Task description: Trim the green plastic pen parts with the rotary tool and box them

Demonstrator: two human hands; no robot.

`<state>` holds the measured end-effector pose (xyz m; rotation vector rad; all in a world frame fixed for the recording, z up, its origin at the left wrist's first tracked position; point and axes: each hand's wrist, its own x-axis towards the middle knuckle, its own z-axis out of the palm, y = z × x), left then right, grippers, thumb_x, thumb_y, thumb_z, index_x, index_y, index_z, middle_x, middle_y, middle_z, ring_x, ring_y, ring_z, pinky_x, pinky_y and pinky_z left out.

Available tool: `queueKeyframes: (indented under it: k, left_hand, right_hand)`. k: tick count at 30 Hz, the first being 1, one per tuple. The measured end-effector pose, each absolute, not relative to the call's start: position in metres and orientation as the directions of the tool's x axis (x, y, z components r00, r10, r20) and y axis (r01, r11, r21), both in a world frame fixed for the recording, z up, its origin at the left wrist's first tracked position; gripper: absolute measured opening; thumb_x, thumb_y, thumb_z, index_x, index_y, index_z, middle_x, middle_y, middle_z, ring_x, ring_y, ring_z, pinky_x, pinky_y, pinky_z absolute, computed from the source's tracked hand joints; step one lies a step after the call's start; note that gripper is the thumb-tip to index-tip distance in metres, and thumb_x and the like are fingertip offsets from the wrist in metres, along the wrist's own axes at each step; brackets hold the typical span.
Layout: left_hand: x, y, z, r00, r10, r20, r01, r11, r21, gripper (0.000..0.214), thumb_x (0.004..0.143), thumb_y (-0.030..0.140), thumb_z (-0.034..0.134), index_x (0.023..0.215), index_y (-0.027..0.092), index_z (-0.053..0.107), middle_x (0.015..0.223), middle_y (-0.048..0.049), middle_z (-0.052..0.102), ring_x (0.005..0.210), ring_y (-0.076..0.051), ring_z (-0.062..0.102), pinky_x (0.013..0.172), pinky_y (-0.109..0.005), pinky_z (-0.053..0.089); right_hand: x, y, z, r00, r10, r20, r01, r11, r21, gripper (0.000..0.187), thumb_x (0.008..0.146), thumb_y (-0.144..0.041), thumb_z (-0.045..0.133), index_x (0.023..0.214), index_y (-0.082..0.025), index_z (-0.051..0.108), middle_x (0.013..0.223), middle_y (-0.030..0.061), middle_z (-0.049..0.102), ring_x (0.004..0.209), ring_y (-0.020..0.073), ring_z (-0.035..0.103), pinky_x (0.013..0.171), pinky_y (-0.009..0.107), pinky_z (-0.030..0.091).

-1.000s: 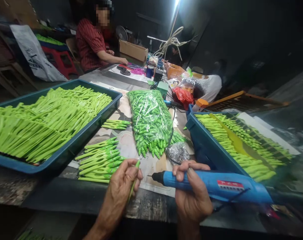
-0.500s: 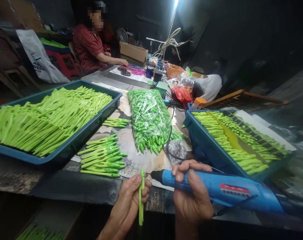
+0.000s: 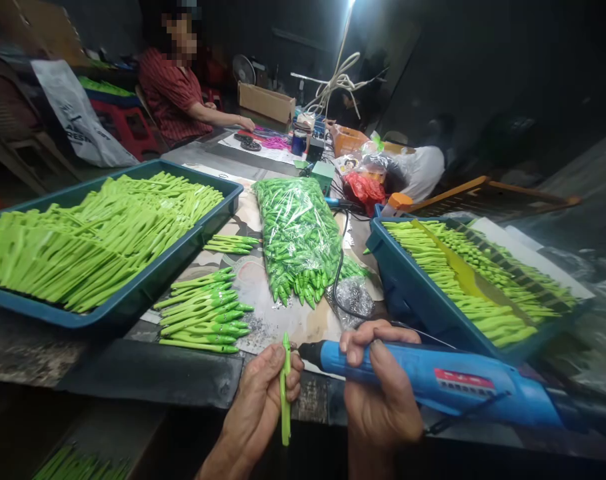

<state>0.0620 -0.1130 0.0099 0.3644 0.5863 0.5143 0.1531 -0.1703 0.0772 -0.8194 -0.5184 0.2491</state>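
Pinched between the thumb and fingers of my left hand [image 3: 265,387] is a slim green plastic piece [image 3: 285,393], held upright at the table's front edge. My right hand [image 3: 383,383] is wrapped round a blue electric screwdriver [image 3: 433,370] lying nearly level, its black nose pointing left. The tip reaches the upper part of the green piece; my left fingers partly hide where they meet. Just beyond my left hand lies a row of similar green pieces [image 3: 203,320] with darker green tips. A clear bag of green tips [image 3: 300,233] stands behind. Small screws [image 3: 255,330] are scattered on the mat.
A blue tray [image 3: 183,250] heaped with green pieces is on the left. Another blue bin [image 3: 397,280] with green pieces stands right. A small bag of screws [image 3: 355,300] sits beside a black cable. Across the table a person in a red shirt [image 3: 170,100] works.
The screwdriver and my right hand have shifted slightly left, bringing the tip closer against the green piece. My left hand keeps its hold. The person opposite has leaned a little left.
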Motion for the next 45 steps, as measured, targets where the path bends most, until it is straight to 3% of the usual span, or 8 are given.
queueKeyframes:
  k: [17,26,38,45]
  left_hand:
    - [0.065,-0.110,0.001,0.720,0.544,-0.430,-0.385,0.829,0.404,0.013,0.075,0.017,0.062,0.079,0.014,0.050,0.065,-0.0009,0.057,0.048,-0.004,0.043,0.044,-0.016,0.033]
    - [0.060,-0.108,-0.002,0.747,0.526,-0.407,-0.376,0.838,0.395,0.012,0.083,0.019,0.050,0.075,0.011,0.053,0.068,-0.0029,0.056,0.049,-0.005,0.042,0.044,-0.017,0.033]
    - [0.048,-0.107,0.004,0.847,0.432,-0.309,-0.400,0.902,0.165,0.020,0.087,0.024,0.043,0.079,0.009,0.055,0.055,0.0025,0.042,0.041,-0.002,0.029,0.038,-0.013,0.023]
    - [0.044,-0.108,0.005,0.878,0.422,-0.224,-0.404,0.906,0.125,0.019,0.083,0.026,0.049,0.077,0.010,0.056,0.051,0.0029,0.041,0.041,-0.004,0.026,0.038,-0.014,0.021]
  right_hand:
    - [0.159,-0.173,0.076,0.837,0.430,0.339,-0.051,0.677,-0.734,0.014,0.073,-0.012,0.052,0.084,-0.018,0.056,0.072,0.0004,0.056,0.052,0.0085,0.049,0.057,0.027,0.042]
    - [0.160,-0.178,0.080,0.846,0.412,0.338,-0.039,0.680,-0.732,0.014,0.072,-0.011,0.050,0.083,-0.018,0.056,0.072,0.0008,0.057,0.052,0.0085,0.049,0.057,0.027,0.041]
    - [0.163,-0.179,0.078,0.857,0.402,0.322,-0.023,0.654,-0.756,0.013,0.073,-0.013,0.051,0.083,-0.018,0.056,0.071,-0.0002,0.057,0.051,0.0085,0.048,0.058,0.028,0.040]
    - [0.162,-0.177,0.079,0.863,0.408,0.300,-0.032,0.635,-0.772,0.012,0.072,-0.013,0.052,0.082,-0.018,0.056,0.071,-0.0005,0.056,0.050,0.0086,0.048,0.057,0.028,0.040]
